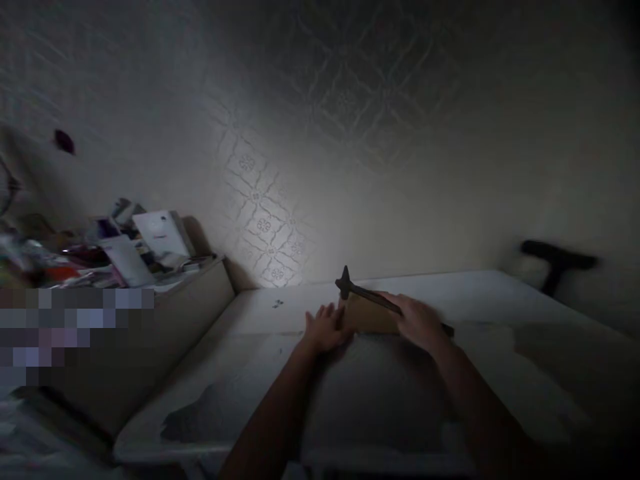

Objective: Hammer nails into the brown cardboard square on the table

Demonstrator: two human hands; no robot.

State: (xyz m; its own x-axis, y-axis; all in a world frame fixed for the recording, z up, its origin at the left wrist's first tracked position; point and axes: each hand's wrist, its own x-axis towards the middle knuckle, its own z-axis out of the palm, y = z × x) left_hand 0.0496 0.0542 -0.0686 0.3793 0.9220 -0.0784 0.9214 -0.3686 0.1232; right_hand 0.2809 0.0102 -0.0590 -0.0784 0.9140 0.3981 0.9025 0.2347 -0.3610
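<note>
The scene is dim. A small brown block [367,315], perhaps cardboard or wood, lies on a white table [250,373] near the wall. My left hand [326,326] rests against the block's left end with its fingers stretched out. My right hand [419,321] is closed round the handle of a dark hammer-like tool [356,289]. The tool's head sticks up above the block's far left corner, and its handle runs right under my hand.
A lower cabinet [165,313] to the left carries a heap of papers, boxes and booklets [150,243]. A patterned wall stands close behind the table. A dark object [557,259] pokes out at the far right.
</note>
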